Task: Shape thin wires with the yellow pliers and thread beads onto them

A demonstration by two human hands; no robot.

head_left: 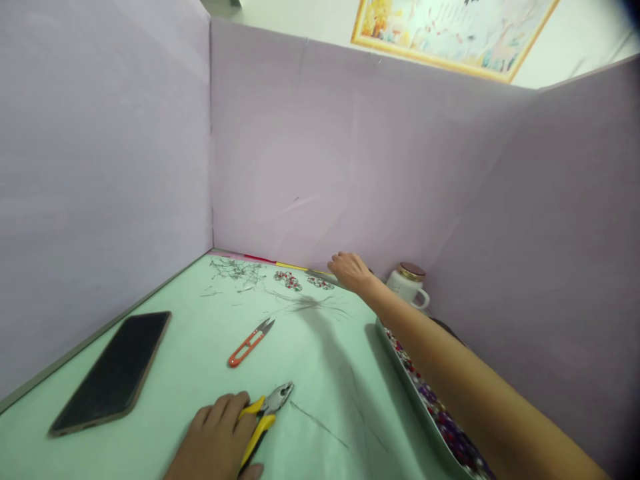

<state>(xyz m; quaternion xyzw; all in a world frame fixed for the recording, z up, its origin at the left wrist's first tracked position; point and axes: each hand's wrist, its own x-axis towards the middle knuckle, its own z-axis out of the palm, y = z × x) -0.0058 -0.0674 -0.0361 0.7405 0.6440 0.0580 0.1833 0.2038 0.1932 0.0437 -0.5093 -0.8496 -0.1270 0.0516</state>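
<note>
My left hand is closed on the handles of pliers with yellow and black grips, their metal jaws pointing away over the table. My right hand reaches to the back, close to the rear panel. Its fingers are curled, and whatever they hold is hidden. Just left of it lie small beaded pieces in red and clear beads, and another beaded piece. Fine wires spread below them. Orange-handled thread snips rest between the pliers and the wires.
A dark phone lies at the left. Wire scraps are heaped at the back left. Under my right forearm stands a metal tray of coloured beads. A white lidded mug stands behind it. Pale panels enclose the green table.
</note>
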